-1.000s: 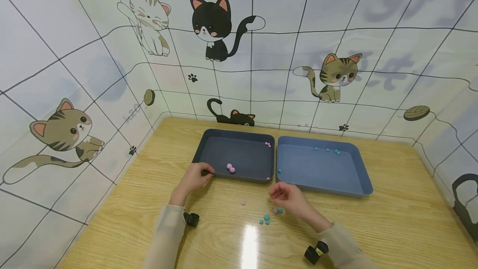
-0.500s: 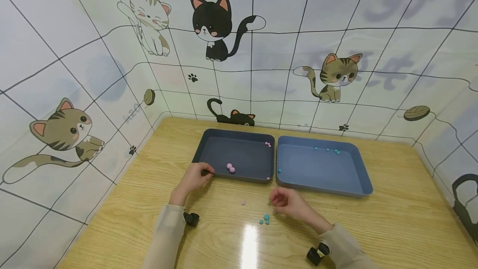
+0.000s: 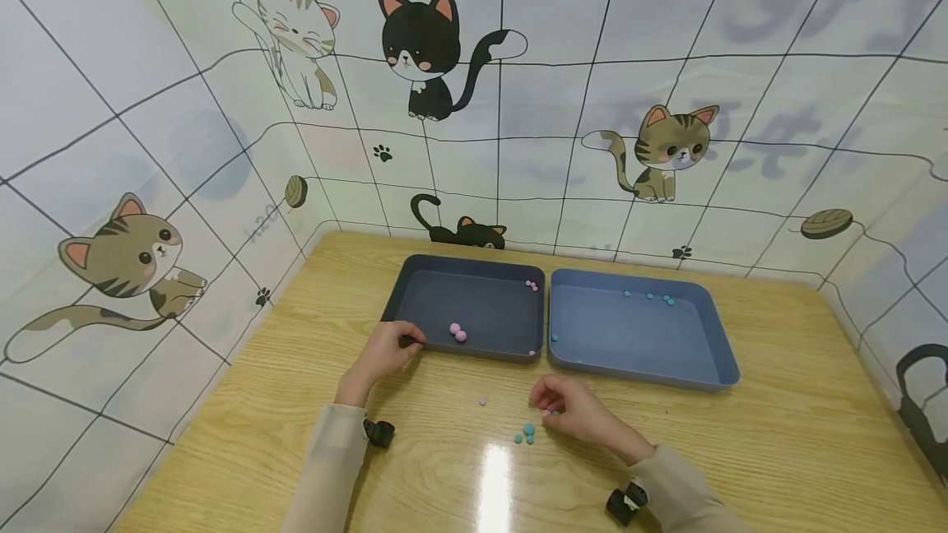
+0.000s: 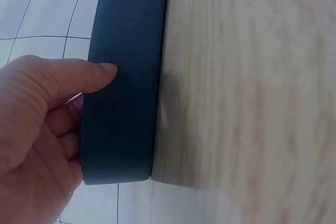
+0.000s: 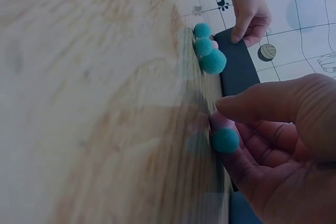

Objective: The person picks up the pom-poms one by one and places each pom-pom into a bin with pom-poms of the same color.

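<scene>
My left hand (image 3: 388, 349) grips the front wall of the dark tray (image 4: 126, 30) near its left corner. Its thumb lies on the outer face, with the other fingers behind. My right hand (image 3: 573, 408) is low over the wooden table, just in front of the blue tray (image 3: 637, 336). Its thumb and fingers curl round a pink pompom (image 5: 222, 120), the thumb tip against it. A teal pompom (image 5: 226, 140) sits beside the pink one, by the fingers. Close to this hand lie a bigger teal pompom (image 3: 529, 429) and two small teal ones.
One small pink pompom (image 3: 483, 401) lies alone on the table (image 3: 437, 451). Several pink pompoms are in the dark tray, including two larger ones (image 3: 457, 333). Small teal pompoms (image 3: 669, 300) are scattered in the blue tray. A cat-patterned wall covering (image 3: 548, 105) stands behind the table.
My right hand has dipped slightly toward the table and closed in on the pink and teal pompoms, which sit slightly farther from me. My left hand stays on the dark tray.
</scene>
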`<move>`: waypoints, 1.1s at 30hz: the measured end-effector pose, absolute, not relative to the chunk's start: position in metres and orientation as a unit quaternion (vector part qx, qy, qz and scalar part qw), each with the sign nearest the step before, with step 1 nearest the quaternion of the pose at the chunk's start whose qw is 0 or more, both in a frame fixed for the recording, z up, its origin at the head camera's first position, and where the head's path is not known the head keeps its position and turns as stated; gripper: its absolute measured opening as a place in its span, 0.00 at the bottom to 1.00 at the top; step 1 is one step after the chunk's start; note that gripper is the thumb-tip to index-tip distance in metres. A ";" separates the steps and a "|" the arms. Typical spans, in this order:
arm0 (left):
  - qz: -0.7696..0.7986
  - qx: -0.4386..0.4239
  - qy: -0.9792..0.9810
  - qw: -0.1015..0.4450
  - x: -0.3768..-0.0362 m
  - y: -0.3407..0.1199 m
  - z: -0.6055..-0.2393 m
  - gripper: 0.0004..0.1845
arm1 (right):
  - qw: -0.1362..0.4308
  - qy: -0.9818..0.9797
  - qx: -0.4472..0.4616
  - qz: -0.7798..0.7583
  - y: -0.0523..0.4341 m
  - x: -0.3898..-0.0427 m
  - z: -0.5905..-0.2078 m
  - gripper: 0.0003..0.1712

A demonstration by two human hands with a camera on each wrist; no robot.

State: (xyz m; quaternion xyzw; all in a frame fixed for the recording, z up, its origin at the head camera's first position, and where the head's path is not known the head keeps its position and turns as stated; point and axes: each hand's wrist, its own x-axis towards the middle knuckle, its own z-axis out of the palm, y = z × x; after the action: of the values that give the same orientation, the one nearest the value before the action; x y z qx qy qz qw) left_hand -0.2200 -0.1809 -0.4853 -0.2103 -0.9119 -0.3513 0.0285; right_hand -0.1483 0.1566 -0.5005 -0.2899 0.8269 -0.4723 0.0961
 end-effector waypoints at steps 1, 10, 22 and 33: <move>-0.352 -0.208 -0.912 0.029 -0.220 -0.181 -0.485 0.06 | 0.095 0.828 -0.290 -0.471 0.156 -0.148 -0.500 0.15; -0.353 -0.196 -0.915 0.024 -0.221 -0.180 -0.486 0.06 | 0.122 0.826 -0.265 -0.482 0.155 -0.149 -0.493 0.14; -0.351 -0.190 -0.917 0.018 -0.220 -0.180 -0.485 0.05 | 0.093 0.798 -0.282 -0.525 0.154 -0.163 -0.482 0.09; -0.352 -0.186 -0.917 0.017 -0.221 -0.180 -0.486 0.06 | 0.093 0.785 -0.268 -0.551 0.144 -0.181 -0.463 0.09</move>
State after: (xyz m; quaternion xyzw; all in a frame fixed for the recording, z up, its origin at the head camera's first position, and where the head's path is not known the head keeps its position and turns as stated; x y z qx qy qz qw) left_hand -0.2207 -0.1802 -0.4863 -0.1857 -0.9171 -0.3525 0.0170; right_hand -0.1812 0.1444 -0.4634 -0.2676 0.7851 -0.5509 0.0926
